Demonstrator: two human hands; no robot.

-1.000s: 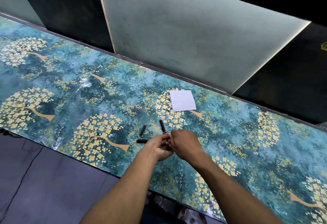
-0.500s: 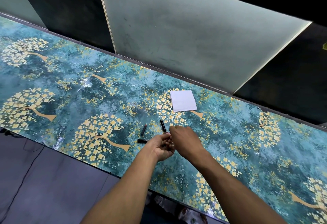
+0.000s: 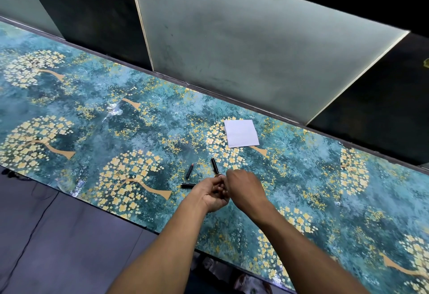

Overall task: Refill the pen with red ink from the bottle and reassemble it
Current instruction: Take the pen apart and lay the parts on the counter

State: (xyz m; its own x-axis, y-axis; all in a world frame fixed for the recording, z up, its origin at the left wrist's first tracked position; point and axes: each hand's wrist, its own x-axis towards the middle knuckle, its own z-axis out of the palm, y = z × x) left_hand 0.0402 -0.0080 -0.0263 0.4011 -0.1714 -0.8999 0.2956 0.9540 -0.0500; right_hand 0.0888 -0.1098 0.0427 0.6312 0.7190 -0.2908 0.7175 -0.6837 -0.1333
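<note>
Head view: the left hand [image 3: 214, 195] curls its fingers round a small item I cannot make out, and the right hand [image 3: 245, 188] pinches at its top. On the table [image 3: 92, 112], just left, lie three pen parts: a red-tipped refill [image 3: 189, 170] and a barrel [image 3: 214, 165] both pointing far, and a cap [image 3: 188, 185] lying left-right

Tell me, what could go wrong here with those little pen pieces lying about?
The small thing held between the left hand and right hand is mostly hidden; if it is the ink bottle, a slip could spill red ink on the patterned table. The red-tipped pen part and the two black pen parts lie loose near the hands, so a forearm might knock them away.
</note>
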